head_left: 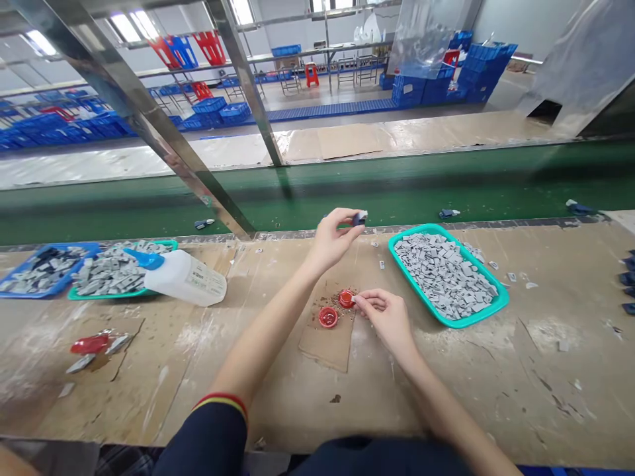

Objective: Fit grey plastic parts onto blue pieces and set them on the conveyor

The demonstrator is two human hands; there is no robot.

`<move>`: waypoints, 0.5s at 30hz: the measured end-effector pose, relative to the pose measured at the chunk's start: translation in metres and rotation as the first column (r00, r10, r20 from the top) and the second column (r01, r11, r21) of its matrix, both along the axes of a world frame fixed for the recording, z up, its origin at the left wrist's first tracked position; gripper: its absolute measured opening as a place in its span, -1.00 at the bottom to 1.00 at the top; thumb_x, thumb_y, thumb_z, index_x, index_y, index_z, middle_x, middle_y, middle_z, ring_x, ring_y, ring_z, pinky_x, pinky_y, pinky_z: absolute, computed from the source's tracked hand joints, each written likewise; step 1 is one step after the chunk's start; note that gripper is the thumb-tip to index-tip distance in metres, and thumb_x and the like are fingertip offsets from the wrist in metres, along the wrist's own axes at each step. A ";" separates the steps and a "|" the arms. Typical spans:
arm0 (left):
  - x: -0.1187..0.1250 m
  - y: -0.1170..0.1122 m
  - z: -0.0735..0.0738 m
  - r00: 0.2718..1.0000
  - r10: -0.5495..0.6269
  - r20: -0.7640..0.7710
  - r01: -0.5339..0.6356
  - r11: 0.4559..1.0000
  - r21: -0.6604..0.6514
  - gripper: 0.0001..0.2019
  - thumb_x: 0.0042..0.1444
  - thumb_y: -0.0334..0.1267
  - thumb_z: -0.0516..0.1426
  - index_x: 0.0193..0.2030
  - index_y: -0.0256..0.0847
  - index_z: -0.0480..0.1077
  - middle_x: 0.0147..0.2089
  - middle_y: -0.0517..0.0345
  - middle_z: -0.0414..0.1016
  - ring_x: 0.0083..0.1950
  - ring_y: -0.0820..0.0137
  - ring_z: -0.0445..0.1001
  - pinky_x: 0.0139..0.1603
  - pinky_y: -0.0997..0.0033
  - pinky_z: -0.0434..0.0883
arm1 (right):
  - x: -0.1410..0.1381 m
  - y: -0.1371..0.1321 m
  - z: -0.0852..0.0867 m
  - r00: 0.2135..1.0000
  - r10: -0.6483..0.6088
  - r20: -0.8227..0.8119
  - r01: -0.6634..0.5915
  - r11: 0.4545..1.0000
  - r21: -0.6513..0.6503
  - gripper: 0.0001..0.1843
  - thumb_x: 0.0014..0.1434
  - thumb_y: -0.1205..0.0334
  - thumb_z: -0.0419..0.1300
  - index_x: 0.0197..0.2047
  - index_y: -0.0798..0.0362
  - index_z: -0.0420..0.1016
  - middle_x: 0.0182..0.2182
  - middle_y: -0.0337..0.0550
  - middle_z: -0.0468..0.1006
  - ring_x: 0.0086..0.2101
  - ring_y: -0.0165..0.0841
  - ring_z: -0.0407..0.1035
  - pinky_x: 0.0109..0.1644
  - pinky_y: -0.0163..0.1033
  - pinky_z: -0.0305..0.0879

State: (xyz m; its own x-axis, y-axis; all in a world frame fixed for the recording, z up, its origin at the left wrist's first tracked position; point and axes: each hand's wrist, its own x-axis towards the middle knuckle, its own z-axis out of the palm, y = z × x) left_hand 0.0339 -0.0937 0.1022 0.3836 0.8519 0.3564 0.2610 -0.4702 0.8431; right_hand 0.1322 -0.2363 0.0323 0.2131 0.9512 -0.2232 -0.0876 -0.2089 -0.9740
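Observation:
My left hand [333, 239] is raised near the bench's far edge, pinching a small dark blue part with a grey piece [360, 217] on it. Closer to me, my right hand [385, 317] pinches a small light piece [355, 300] against a red cap [346, 299]. A second red cap [328, 317] lies beside it. Both caps rest on a brown cardboard scrap [327, 337]. A teal tray [500, 303] full of small grey pieces sits just right of my hands.
A white glue bottle [186, 277] with a blue nozzle lies on its side at left, by another teal tray [171, 245] and a blue tray [14, 270] of parts. A red tool [90, 344] lies lower left. A green conveyor belt [347, 192] carries several blue parts.

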 end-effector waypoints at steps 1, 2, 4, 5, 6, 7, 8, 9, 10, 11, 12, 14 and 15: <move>-0.015 -0.016 0.009 0.992 -0.007 0.126 0.013 0.999 -0.047 -0.75 0.06 -0.34 0.16 -0.08 -0.21 0.44 0.00 -0.02 0.45 -0.01 0.27 0.44 -0.05 0.28 0.44 | -0.002 0.002 -0.001 1.000 0.002 0.005 -0.002 1.000 0.000 -0.64 -0.10 -0.05 0.32 -0.41 0.10 0.51 -0.49 0.00 0.60 -0.42 -0.19 0.50 -0.31 -0.14 0.40; -0.028 -0.033 0.017 0.978 0.009 0.210 0.012 0.995 -0.098 -0.76 0.05 -0.33 0.17 -0.10 -0.21 0.46 0.00 -0.01 0.46 0.02 0.25 0.43 -0.01 0.26 0.42 | -0.003 0.003 -0.001 1.000 0.006 0.008 -0.006 1.000 0.000 -0.65 -0.10 -0.05 0.32 -0.42 0.10 0.51 -0.50 -0.01 0.60 -0.42 -0.19 0.50 -0.30 -0.14 0.40; -0.052 -0.066 0.026 0.942 0.114 0.317 -0.033 0.968 -0.250 -0.74 0.01 -0.32 0.20 -0.11 -0.18 0.49 0.01 0.01 0.49 0.06 0.23 0.42 0.08 0.20 0.37 | -0.005 0.006 -0.001 1.000 0.016 0.009 -0.016 1.000 -0.003 -0.64 -0.11 -0.05 0.32 -0.42 0.11 0.51 -0.49 0.00 0.60 -0.41 -0.19 0.50 -0.30 -0.15 0.40; -0.062 -0.081 0.026 0.917 0.195 0.349 -0.081 0.946 -0.314 -0.73 -0.02 -0.31 0.22 -0.12 -0.18 0.50 0.02 0.01 0.49 0.09 0.21 0.40 0.11 0.18 0.35 | -0.006 0.007 -0.001 1.000 0.020 0.008 -0.020 1.000 -0.005 -0.63 -0.10 -0.05 0.32 -0.41 0.11 0.51 -0.48 0.01 0.61 -0.41 -0.19 0.50 -0.31 -0.15 0.40; -0.071 -0.094 0.023 0.886 0.282 0.367 -0.143 0.921 -0.363 -0.73 -0.05 -0.31 0.25 -0.14 -0.18 0.51 0.01 0.01 0.50 0.11 0.20 0.39 0.13 0.16 0.34 | -0.006 0.007 -0.002 1.000 0.023 0.006 -0.023 1.000 -0.008 -0.63 -0.10 -0.06 0.32 -0.41 0.12 0.51 -0.47 0.01 0.61 -0.40 -0.19 0.50 -0.32 -0.16 0.40; -0.079 -0.106 0.017 0.855 0.362 0.372 -0.200 0.891 -0.408 -0.72 -0.09 -0.32 0.27 -0.16 -0.18 0.51 0.00 0.00 0.52 0.11 0.19 0.40 0.13 0.15 0.34 | -0.007 0.008 -0.002 1.000 0.025 0.006 -0.025 1.000 -0.010 -0.62 -0.10 -0.06 0.32 -0.41 0.12 0.51 -0.46 0.02 0.61 -0.40 -0.19 0.50 -0.33 -0.17 0.40; -0.085 -0.117 0.009 0.823 0.428 0.374 -0.244 0.861 -0.447 -0.71 -0.12 -0.33 0.29 -0.18 -0.18 0.51 -0.03 0.00 0.53 0.08 0.19 0.42 0.11 0.15 0.35 | -0.007 0.008 -0.002 1.000 0.025 0.006 -0.025 1.000 -0.013 -0.62 -0.10 -0.06 0.32 -0.41 0.13 0.51 -0.47 0.02 0.61 -0.40 -0.20 0.50 -0.33 -0.18 0.39; -0.091 -0.126 0.000 0.793 0.478 0.378 -0.274 0.833 -0.480 -0.70 -0.15 -0.35 0.31 -0.20 -0.18 0.50 -0.07 0.01 0.55 0.04 0.19 0.46 0.08 0.16 0.37 | -0.008 0.008 -0.003 1.000 0.025 0.007 -0.025 1.000 -0.015 -0.62 -0.10 -0.05 0.32 -0.41 0.13 0.51 -0.47 0.01 0.61 -0.41 -0.21 0.50 -0.34 -0.19 0.39; -0.095 -0.134 -0.009 0.768 0.513 0.384 -0.285 0.810 -0.512 -0.70 -0.17 -0.37 0.32 -0.22 -0.18 0.49 -0.12 0.04 0.57 -0.01 0.22 0.49 0.05 0.19 0.40 | -0.009 0.008 -0.004 1.000 0.023 0.008 -0.023 1.000 -0.017 -0.63 -0.10 -0.05 0.32 -0.42 0.13 0.51 -0.49 0.00 0.60 -0.42 -0.23 0.50 -0.34 -0.20 0.38; -0.098 -0.141 -0.018 0.744 0.540 0.394 -0.286 0.790 -0.543 -0.71 -0.18 -0.38 0.33 -0.24 -0.19 0.47 -0.17 0.07 0.58 -0.07 0.25 0.52 0.01 0.23 0.42 | -0.009 0.008 -0.004 1.000 0.021 0.010 -0.021 1.000 -0.019 -0.63 -0.11 -0.04 0.33 -0.42 0.13 0.51 -0.50 -0.01 0.60 -0.43 -0.24 0.49 -0.35 -0.21 0.37; -0.100 -0.146 -0.026 0.720 0.564 0.406 -0.281 0.770 -0.572 -0.71 -0.18 -0.39 0.33 -0.25 -0.19 0.45 -0.21 0.10 0.59 -0.11 0.29 0.54 -0.02 0.28 0.43 | -0.010 0.008 -0.005 1.000 0.018 0.011 -0.018 1.000 -0.021 -0.64 -0.11 -0.03 0.33 -0.42 0.13 0.51 -0.51 -0.02 0.60 -0.44 -0.25 0.49 -0.36 -0.22 0.36; -0.099 -0.156 -0.039 0.679 0.604 0.418 -0.263 0.731 -0.630 -0.71 -0.16 -0.38 0.32 -0.23 -0.21 0.43 -0.23 0.10 0.59 -0.14 0.32 0.55 -0.03 0.33 0.43 | -0.010 0.008 -0.006 1.000 0.013 0.009 -0.013 1.000 -0.028 -0.65 -0.12 -0.01 0.34 -0.42 0.13 0.51 -0.52 -0.03 0.59 -0.45 -0.27 0.48 -0.36 -0.23 0.35; -0.098 -0.159 -0.042 0.666 0.618 0.418 -0.251 0.713 -0.655 -0.70 -0.14 -0.36 0.32 -0.21 -0.22 0.43 -0.22 0.07 0.59 -0.13 0.32 0.55 -0.01 0.32 0.42 | -0.010 0.008 -0.006 1.000 0.015 0.004 -0.015 0.999 -0.032 -0.66 -0.12 0.00 0.34 -0.42 0.13 0.51 -0.51 -0.03 0.59 -0.45 -0.28 0.47 -0.37 -0.24 0.34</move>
